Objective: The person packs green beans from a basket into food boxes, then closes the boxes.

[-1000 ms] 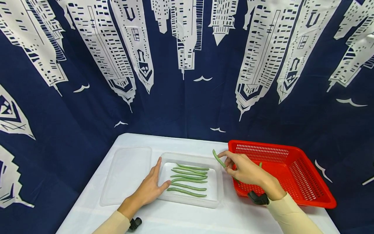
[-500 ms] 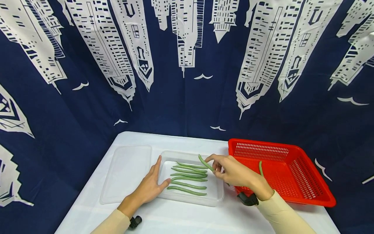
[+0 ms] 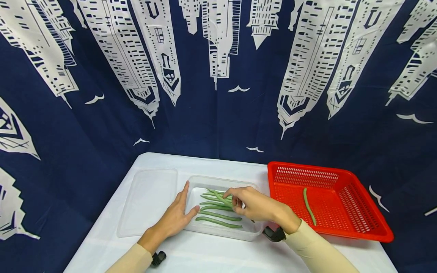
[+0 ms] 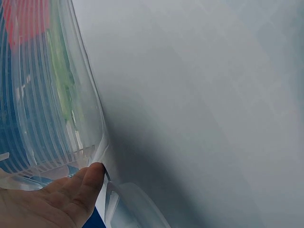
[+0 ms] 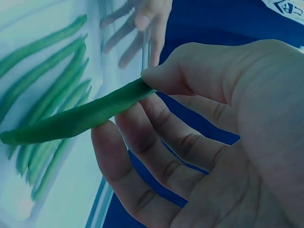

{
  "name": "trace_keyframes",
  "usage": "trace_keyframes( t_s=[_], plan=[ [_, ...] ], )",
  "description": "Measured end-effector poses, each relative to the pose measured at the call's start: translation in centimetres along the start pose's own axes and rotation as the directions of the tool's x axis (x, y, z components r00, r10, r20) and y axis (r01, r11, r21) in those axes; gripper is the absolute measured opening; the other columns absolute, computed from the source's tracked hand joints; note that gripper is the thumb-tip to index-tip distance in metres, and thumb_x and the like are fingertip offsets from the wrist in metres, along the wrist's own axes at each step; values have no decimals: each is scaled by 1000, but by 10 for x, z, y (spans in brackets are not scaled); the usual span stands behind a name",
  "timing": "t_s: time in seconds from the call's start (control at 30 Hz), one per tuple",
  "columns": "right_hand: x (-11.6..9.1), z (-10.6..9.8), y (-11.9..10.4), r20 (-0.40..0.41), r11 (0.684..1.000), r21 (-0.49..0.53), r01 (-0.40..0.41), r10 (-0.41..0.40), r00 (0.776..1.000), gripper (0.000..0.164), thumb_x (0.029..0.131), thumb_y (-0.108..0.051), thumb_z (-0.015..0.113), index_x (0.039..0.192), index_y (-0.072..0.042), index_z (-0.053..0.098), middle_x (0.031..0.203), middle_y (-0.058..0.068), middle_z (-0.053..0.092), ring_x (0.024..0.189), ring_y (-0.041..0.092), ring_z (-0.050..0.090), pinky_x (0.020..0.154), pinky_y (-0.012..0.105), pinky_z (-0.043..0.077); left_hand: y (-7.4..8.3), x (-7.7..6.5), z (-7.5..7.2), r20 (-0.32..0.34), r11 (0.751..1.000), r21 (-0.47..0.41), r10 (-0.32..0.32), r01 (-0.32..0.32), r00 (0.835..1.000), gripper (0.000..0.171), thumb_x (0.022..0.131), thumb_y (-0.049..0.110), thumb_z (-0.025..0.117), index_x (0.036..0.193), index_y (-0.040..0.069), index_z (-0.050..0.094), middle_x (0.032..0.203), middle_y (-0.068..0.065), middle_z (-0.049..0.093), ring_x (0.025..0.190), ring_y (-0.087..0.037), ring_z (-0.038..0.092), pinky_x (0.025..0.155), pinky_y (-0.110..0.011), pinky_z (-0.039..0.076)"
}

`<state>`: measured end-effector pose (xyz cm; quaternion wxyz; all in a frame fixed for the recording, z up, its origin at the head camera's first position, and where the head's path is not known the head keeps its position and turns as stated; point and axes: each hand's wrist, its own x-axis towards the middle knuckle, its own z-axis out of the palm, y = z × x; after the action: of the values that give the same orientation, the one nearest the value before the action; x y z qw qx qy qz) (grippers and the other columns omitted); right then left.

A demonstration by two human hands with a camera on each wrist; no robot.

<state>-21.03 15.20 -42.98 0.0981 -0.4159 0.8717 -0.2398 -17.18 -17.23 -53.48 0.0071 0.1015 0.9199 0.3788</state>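
Note:
My right hand (image 3: 252,204) is over the right half of a clear plastic container (image 3: 222,236), pinching a green bean (image 5: 76,118) between thumb and fingertips. The held bean slants across the row in the head view. Several green beans (image 3: 218,223) lie side by side in the container, roughly left to right; my right hand covers some of their right ends. My left hand (image 3: 172,223) rests at the container's left side, fingers straight and thumb over the rim. In the left wrist view its fingertips (image 4: 92,175) touch the clear wall.
A red plastic basket (image 3: 362,204) stands to the right with one green bean (image 3: 308,206) in it. A flat translucent lid (image 3: 146,204) lies on the white table left of the container. A dark blue cloth with white buildings (image 3: 218,125) hangs behind.
My right hand has moved left from the basket's edge to above the container, carrying the green bean over the others. My left hand has stayed in place.

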Motion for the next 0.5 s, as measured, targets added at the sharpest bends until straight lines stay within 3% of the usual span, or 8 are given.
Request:
trace_keyframes(
  t_s=[0.13,0.3,0.5],
  plan=[
    [7,8,-5,45,999,29,21,-22,999,43,103,7,71,143,-8,75,96,-8,72,85,-3,65,84,28,66,-1,2,0,-3,1000,5,4,-4,1000,100,118,44,66,190,16,3,187,-31,35,171,-53,43,138,-72,39],
    [13,17,-11,82,998,16,59,-60,995,42,103,7,70,141,-8,77,92,-9,71,81,-3,62,82,21,62,-2,2,1,-5,1000,2,5,-5,1000,97,119,46,63,190,14,5,187,-31,35,171,-54,42,138,-72,39],
    [16,25,-14,127,998,32,48,-52,990,40,106,5,71,142,-10,78,95,-9,71,83,-3,64,85,22,63,-2,1,2,-1,1000,-2,-9,9,1000,95,120,48,60,190,16,4,189,-30,33,171,-55,42,138,-74,38]
  ],
)
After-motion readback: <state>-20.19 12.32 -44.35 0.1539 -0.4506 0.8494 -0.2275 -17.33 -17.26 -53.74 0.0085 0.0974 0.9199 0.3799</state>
